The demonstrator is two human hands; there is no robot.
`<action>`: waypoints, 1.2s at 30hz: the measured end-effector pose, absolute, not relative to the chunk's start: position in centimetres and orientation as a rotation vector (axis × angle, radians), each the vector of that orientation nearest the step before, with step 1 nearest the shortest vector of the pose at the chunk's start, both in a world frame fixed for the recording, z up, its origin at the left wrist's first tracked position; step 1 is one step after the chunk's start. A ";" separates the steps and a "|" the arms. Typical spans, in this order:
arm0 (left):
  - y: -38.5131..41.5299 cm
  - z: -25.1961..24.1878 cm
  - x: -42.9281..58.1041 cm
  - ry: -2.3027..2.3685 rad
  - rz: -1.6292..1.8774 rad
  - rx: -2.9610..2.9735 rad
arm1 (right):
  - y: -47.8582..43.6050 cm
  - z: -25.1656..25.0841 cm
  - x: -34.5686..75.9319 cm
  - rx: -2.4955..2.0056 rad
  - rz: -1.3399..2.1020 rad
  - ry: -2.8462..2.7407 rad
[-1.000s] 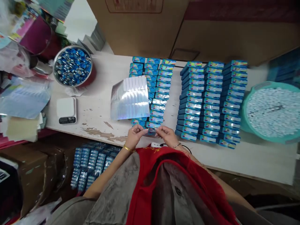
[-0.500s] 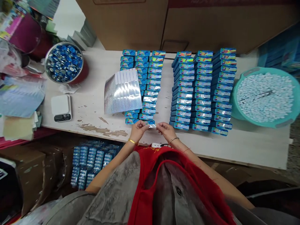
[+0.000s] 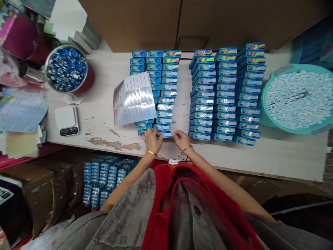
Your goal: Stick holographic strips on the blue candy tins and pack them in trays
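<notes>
blue box (image 3: 168,134) partly hidden by left hand (image 3: 153,141); print too small.

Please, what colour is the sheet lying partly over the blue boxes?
Mostly shiny silver; the sheet shows best in the head view.

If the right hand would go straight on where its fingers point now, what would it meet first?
Probably the right end of the blue box between the two hands, beside the left hand. The right hand is very close; whether it touches the box, I cannot tell.
</notes>
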State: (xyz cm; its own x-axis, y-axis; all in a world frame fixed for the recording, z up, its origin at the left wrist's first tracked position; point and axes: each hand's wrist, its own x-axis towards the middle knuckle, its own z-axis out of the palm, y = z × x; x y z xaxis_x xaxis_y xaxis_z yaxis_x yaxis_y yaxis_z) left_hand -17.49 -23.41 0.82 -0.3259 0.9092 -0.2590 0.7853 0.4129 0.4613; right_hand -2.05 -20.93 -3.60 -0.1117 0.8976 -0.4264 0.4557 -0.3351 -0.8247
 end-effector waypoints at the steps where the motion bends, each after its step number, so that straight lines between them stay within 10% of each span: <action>1: -23.5 0.7 -17.5 2.205 0.338 1.454 | -20.9 -3.9 -2.0 -1.763 1.462 -1.465; 13: -23.9 1.1 -18.0 2.304 0.216 1.527 | -22.7 -3.7 -2.5 -1.667 1.604 -1.591; 23: -20.0 0.4 -20.3 1.672 -0.157 2.218 | -1.8 -0.7 -6.5 -1.657 0.471 -2.223; 36: -17.5 -1.2 -20.8 1.545 -0.307 2.171 | 11.3 -6.5 -12.8 -1.735 0.426 -2.282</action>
